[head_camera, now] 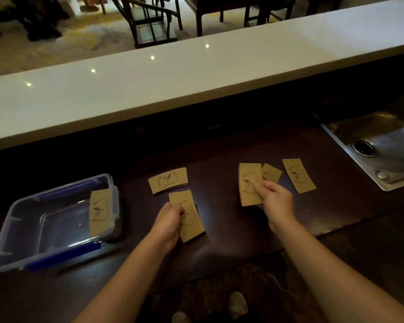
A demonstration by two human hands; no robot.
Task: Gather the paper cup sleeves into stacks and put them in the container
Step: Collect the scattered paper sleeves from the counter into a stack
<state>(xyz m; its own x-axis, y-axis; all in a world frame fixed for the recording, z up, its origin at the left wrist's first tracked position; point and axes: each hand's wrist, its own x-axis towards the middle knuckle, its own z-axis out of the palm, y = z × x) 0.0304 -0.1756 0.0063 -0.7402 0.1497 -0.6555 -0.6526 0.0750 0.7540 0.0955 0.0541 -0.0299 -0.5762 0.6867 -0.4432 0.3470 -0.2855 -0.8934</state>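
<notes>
Brown paper cup sleeves with a bird print lie on a dark wooden counter. My left hand (167,226) grips a small stack of sleeves (191,220) at its left edge. Just behind it lies another stack (168,180). My right hand (276,201) pinches a sleeve (248,183) that overlaps a second sleeve (271,172). A single sleeve (298,175) lies further right. The clear plastic container (16,220) with blue clips stands at the left, and one stack of sleeves (99,212) leans inside its right end.
A steel sink (380,145) is set into the counter at the right. A raised white bar top (173,73) runs along the back. The counter's front edge is near my arms; my shoes (237,304) show on a patterned floor below.
</notes>
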